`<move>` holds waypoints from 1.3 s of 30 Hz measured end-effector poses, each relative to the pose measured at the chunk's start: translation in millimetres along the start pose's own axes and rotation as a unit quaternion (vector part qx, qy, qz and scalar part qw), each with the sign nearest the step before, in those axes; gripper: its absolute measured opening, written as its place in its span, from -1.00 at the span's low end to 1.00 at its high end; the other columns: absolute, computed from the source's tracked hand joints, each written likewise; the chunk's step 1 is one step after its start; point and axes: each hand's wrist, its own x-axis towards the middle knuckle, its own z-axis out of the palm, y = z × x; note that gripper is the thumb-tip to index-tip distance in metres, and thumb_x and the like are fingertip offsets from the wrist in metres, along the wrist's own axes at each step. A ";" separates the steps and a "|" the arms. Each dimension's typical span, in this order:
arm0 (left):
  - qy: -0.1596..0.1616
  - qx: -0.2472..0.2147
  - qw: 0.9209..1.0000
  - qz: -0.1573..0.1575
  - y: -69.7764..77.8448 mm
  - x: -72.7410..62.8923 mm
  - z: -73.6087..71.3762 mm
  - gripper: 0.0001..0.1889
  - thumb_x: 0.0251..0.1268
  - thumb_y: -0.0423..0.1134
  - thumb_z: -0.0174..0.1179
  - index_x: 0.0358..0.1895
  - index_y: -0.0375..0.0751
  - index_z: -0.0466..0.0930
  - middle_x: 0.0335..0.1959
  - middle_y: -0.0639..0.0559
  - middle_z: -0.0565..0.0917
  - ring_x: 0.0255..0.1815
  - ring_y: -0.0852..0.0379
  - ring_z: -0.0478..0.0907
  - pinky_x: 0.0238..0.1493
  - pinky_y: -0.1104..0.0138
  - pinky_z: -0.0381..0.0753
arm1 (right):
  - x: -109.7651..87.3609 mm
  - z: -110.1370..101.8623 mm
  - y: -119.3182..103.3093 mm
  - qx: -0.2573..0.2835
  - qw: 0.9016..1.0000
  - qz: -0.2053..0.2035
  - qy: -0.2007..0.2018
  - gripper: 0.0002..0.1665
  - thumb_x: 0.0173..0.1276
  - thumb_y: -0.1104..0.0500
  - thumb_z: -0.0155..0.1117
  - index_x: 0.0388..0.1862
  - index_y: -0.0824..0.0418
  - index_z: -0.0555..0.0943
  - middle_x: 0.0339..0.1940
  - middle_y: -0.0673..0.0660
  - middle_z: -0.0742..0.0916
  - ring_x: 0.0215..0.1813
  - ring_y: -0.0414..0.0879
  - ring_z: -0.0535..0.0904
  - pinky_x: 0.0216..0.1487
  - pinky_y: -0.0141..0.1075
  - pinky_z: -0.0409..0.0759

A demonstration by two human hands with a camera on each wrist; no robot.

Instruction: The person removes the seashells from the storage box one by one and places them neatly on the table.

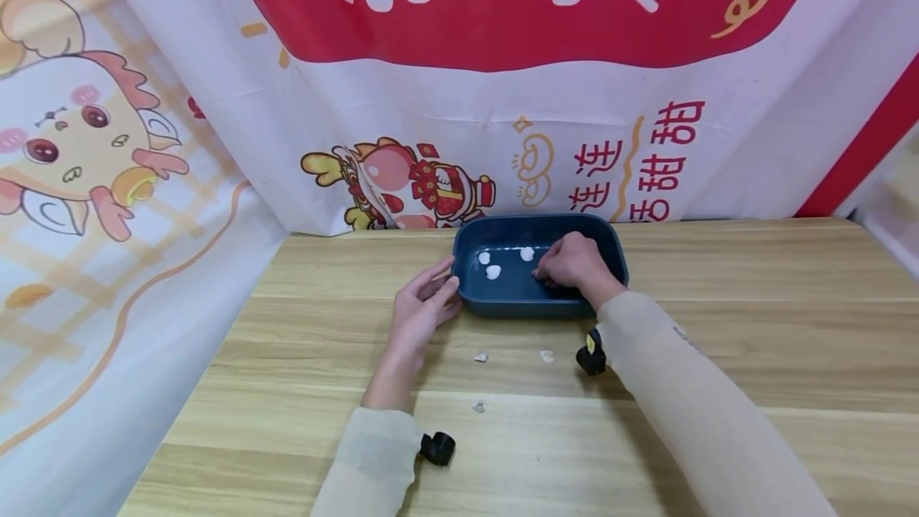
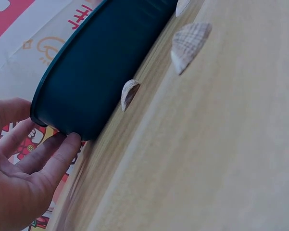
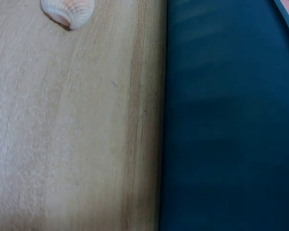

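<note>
The left hand (image 1: 422,311), fingers loosely spread, was seen touching the blue tub (image 1: 527,309); inside, near white shells (image 1: 493,271), the right hand (image 1: 574,262) was curled, any hold indeterminable.

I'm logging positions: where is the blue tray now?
In the head view, the tray stands right of centre near the far edge of the table, the left hand at its left end, the right hand inside.

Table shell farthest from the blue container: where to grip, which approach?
Pinch the shell by opposite side edges, probably from above: it's small, fan-shaped and low on the table, ribbed face visible, with no other shell touching it.
</note>
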 end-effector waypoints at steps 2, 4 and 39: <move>0.000 0.001 1.000 0.000 -0.1 0.1 0.1 -0.63 0.60 -0.15 0.30 0.36 0.24 0.69 0.41 -0.08 0.67 0.39 -0.06 0.68 0.34 0.09 0.76 | -0.7 -0.9 -0.1 -0.002 1.000 -0.001 -0.004 -0.82 0.56 0.12 0.39 -0.07 0.21 0.80 -0.15 0.15 0.86 -0.13 -0.04 0.76 0.22 -0.09 0.71; 0.000 0.000 1.000 0.000 0.0 0.0 0.3 -0.63 0.60 -0.16 0.31 0.36 0.24 0.69 0.41 -0.08 0.67 0.39 -0.07 0.68 0.34 0.09 0.77 | -1.0 -1.6 0.2 -0.005 1.000 -0.003 -0.008 -0.82 0.56 0.12 0.38 -0.08 0.21 0.80 -0.15 0.15 0.85 -0.10 -0.02 0.75 0.24 -0.09 0.70; -0.001 0.001 1.000 0.008 -1.6 0.3 -0.4 -0.63 0.59 -0.16 0.32 0.35 0.26 0.70 0.38 -0.07 0.69 0.38 -0.05 0.68 0.32 0.11 0.77 | -1.9 0.4 1.0 0.022 1.000 -0.012 0.000 -0.80 0.53 0.09 0.44 0.00 0.18 0.77 0.09 0.21 0.75 0.06 0.06 0.64 0.25 -0.10 0.67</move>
